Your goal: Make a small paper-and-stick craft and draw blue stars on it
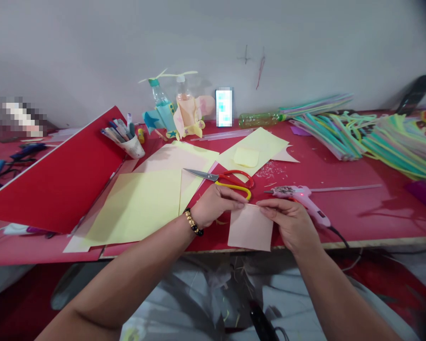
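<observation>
A small pale pink sheet of paper (250,230) hangs from both hands near the table's front edge. My left hand (218,204) pinches its upper left corner, and a beaded bracelet circles that wrist. At the upper right corner, my right hand (293,221) is closed on the same sheet with thumb and forefinger. Just beyond the left hand lie scissors (235,178) with red and yellow handles. To the right rests a pink glue gun (307,198) with a red light and a clear glue stick (348,188) in its back end.
Yellow sheets (138,199) cover the table's left part, beside a red folder (67,170) and a cup of pens (132,148). Behind stand bottle crafts (172,111), a phone (224,107) and a green bottle (258,120). Bundled coloured strips (335,135) lie right. The glue gun's cord (339,236) crosses the front edge.
</observation>
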Motion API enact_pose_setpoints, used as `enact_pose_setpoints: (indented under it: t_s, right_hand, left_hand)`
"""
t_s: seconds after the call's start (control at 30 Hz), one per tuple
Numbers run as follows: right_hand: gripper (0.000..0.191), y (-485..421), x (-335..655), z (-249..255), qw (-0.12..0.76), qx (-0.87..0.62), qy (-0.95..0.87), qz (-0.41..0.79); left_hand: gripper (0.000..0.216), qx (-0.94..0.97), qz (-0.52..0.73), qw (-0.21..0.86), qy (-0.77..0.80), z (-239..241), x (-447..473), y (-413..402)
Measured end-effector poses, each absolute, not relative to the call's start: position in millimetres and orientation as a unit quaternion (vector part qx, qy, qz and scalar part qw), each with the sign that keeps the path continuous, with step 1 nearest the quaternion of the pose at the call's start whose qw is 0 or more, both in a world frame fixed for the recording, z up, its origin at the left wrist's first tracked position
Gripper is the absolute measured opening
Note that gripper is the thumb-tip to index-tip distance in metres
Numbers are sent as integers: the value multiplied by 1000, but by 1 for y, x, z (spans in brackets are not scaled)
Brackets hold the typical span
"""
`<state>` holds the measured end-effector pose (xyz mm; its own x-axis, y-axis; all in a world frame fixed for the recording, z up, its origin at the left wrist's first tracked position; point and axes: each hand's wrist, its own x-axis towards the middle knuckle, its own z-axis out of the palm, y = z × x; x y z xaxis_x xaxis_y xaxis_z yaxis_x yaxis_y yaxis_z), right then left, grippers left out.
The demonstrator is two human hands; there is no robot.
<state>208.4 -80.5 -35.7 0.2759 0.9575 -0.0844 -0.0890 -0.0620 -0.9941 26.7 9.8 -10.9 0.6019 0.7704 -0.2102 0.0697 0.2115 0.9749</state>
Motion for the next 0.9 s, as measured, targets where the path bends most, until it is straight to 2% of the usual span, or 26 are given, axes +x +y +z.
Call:
enact_pose_setpoints:
  t_s: [0.3,0.9]
  right_hand:
    - [15,-80,209,-36,559,-573,-397,449]
    - [12,-82,208,-35,560,-560,-397,464]
  left_hand:
    - [20,620,260,655,346,-14,25,9]
    - [18,619,240,682,306,-11,24,10]
